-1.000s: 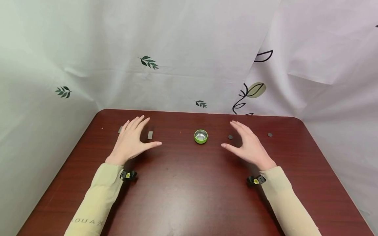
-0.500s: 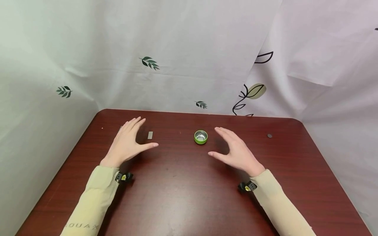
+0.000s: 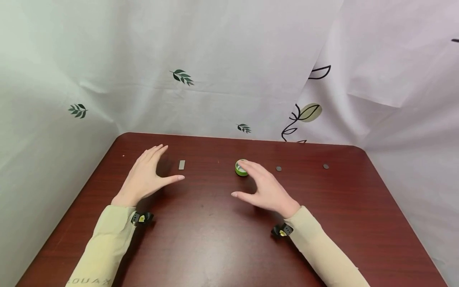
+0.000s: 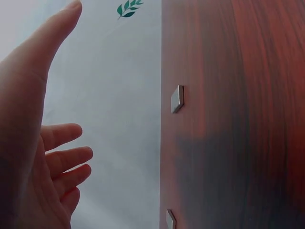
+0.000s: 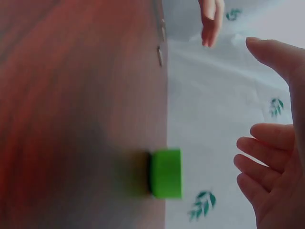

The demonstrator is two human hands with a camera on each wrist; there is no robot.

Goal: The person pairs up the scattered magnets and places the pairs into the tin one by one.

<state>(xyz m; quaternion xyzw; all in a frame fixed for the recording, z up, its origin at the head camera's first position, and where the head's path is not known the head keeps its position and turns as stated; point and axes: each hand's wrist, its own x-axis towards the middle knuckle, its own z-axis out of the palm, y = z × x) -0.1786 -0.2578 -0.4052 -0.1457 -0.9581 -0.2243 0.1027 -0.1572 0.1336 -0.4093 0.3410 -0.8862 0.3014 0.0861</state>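
Observation:
A small round green bowl (image 3: 241, 172) with a shiny metal inside stands at the table's back middle. My right hand (image 3: 267, 187) hovers in front of it, palm inward and thumb apart, its fingertips overlapping the bowl's rim in the head view. In the right wrist view a gap separates the green bowl (image 5: 167, 173) from the fingers. Over the table's left side hangs my left hand (image 3: 141, 177), thumb spread and holding nothing. Just right of its fingers lies a flat grey rectangular metal piece (image 3: 181, 164). A second metal piece (image 4: 170, 220) shows low in the left wrist view; my left hand hides it from the head camera.
Two small dark discs lie to the right of the bowl, a nearer disc (image 3: 278, 169) and a farther disc (image 3: 325, 166). The reddish-brown table (image 3: 215, 223) has rounded back corners. White cloth (image 3: 215, 99) printed with leaves hangs behind it and along both sides.
My right hand has moved left from beside the nearer disc to the bowl, uncovering that disc. My left hand has drifted slightly left and toward me, covering the second metal piece.

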